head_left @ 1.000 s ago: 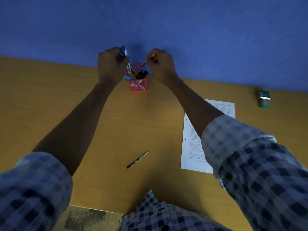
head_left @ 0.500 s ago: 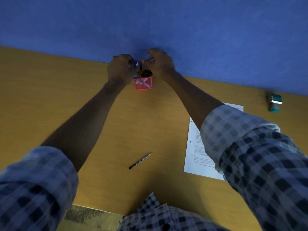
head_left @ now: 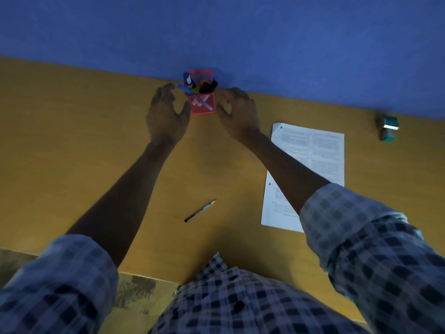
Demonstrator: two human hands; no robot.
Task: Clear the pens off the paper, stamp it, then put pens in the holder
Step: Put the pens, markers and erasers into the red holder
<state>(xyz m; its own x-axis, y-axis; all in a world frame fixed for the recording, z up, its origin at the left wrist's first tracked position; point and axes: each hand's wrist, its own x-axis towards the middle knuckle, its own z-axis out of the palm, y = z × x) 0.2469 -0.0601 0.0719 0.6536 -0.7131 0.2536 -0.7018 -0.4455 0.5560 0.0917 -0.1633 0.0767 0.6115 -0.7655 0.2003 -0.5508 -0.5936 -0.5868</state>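
Note:
A red mesh pen holder (head_left: pixel 202 104) stands at the desk's far edge against the blue wall, with several pens and markers (head_left: pixel 199 84) sticking out of it. My left hand (head_left: pixel 166 114) is just left of the holder, fingers spread and empty, thumb close to its side. On the holder's other side, my right hand (head_left: pixel 237 112) is also open and empty. One black pen (head_left: pixel 199 210) lies alone on the desk nearer to me. The printed paper (head_left: pixel 313 160) lies to the right, partly under my right forearm, with no pens visible on it. A green stamp (head_left: pixel 387 128) stands at the far right.
The wooden desk (head_left: pixel 72 141) runs wall to wall under a blue wall (head_left: pixel 216 27). Its near edge shows at the lower left, with patterned floor (head_left: pixel 134 292) below. My checked sleeves fill the bottom corners.
Both hands held pens above the holder, dropped them in, and have now pulled back and opened on either side of it. The view shifted slightly.

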